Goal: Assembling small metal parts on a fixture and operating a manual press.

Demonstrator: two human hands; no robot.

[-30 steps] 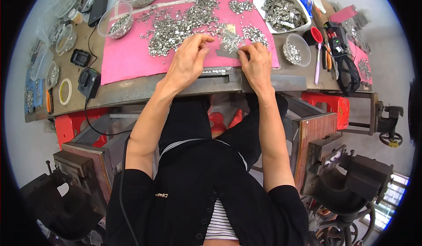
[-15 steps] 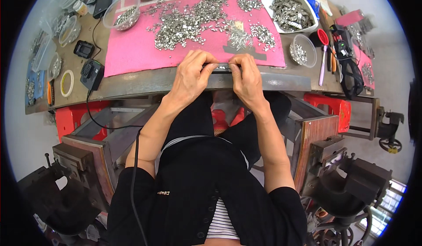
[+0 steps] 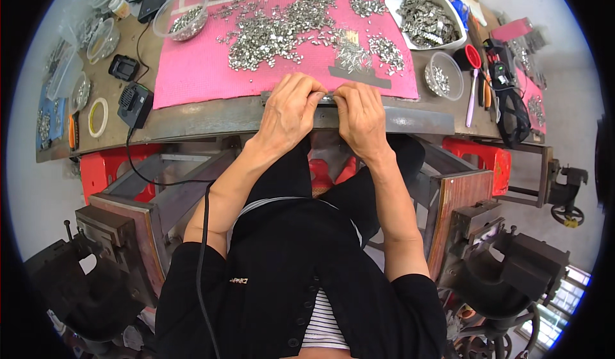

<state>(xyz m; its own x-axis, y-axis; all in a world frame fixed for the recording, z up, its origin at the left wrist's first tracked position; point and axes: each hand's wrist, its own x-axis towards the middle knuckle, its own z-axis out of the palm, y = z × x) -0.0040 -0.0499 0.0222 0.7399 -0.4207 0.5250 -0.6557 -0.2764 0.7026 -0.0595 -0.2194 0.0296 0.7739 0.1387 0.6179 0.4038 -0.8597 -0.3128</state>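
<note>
Two hands [image 3: 289, 110] [image 3: 360, 116] at a dark metal strip [image 3: 327, 100], long axis left-to-right

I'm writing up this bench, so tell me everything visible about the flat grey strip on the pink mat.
The grey strip is narrow, flat and straight-edged, dull and plain, perhaps metal. It lies on the pink mat just beyond the right hand, slanting slightly, its right end nearer the person. Thin silver pins lie close to its far edge; whether they touch it is unclear. Nothing grips it.
</note>
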